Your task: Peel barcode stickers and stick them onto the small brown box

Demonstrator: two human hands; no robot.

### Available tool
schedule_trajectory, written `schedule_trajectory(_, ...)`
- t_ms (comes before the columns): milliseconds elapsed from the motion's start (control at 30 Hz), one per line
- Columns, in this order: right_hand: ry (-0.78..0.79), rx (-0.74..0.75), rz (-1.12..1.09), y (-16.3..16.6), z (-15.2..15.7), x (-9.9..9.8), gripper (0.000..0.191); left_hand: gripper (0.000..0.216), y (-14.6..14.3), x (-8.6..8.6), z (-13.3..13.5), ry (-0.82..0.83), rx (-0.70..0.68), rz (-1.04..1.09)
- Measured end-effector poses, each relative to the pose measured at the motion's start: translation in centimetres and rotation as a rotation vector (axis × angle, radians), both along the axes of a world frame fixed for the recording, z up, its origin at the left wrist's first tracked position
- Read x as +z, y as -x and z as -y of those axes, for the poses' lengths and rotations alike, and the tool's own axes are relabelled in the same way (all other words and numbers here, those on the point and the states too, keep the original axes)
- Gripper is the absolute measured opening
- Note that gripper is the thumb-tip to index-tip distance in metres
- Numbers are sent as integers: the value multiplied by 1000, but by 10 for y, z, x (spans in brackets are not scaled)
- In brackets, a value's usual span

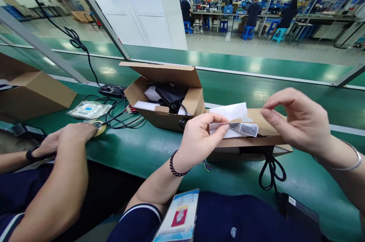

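Left hand (199, 135) pinching a small printed label (245, 129) and the white backing sheet (229, 114) between thumb and fingertips, held just above a closed flat cardboard box (256, 141) on the green worktop (142, 151). Dark beaded bracelet (176, 166) on that wrist. Right hand (296, 120) hovering just beside the label's free end, fingers loosely curled and apart, holding nothing, thumb and forefinger near each other but not touching the label. Thin silver bangle (346, 166) on the right wrist.

Black cable (270, 170) looping down from under the flat box over the worktop's near edge; a few thin coloured wires (207, 166) showing beneath the left wrist.

Behind the left hand, an open cardboard box (168, 101), flap raised, holding a black power adapter (171, 95) resting on white packing (149, 94), with a black cord trailing out of the front. To its left, a tangle of black leads (119, 114) with red-tipped ends, a clear plastic bag (89, 109) with a blue mark, and a roll of tape (99, 128).

Far left, a co-worker's arms (57, 166) resting on the worktop, one hand on the roll of tape, a black band on the other wrist. Another brown carton (31, 90) lying on the worktop at the left edge.

Card with a red and blue print (178, 217) hanging at the chest, bottom centre. Beyond the line, people seated on blue stools (248, 31) at distant benches.
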State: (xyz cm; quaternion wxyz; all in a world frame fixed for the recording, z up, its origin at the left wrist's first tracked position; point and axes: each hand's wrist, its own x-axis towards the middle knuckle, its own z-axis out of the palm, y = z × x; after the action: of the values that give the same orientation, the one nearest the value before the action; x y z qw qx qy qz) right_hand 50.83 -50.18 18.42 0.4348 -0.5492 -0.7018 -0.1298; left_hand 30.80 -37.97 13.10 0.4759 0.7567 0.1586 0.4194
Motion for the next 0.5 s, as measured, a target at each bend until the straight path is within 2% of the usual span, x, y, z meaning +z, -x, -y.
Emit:
schedule_trajectory(100, 161, 82, 133, 9, 5, 3, 17, 9, -1, 1, -1, 15, 7, 1)
schedule_trajectory(200, 193, 28, 226, 17, 2, -1, 25, 10, 0, 1, 1, 11, -11, 18)
schedule_trajectory(333, 52, -72, 367, 18, -6, -7, 20, 16, 2, 3, 3, 51, -46, 29)
schedule_trajectory(500, -140, -133, 599, 16, -12, -5, 28, 20, 1, 5, 2, 270, -122, 98)
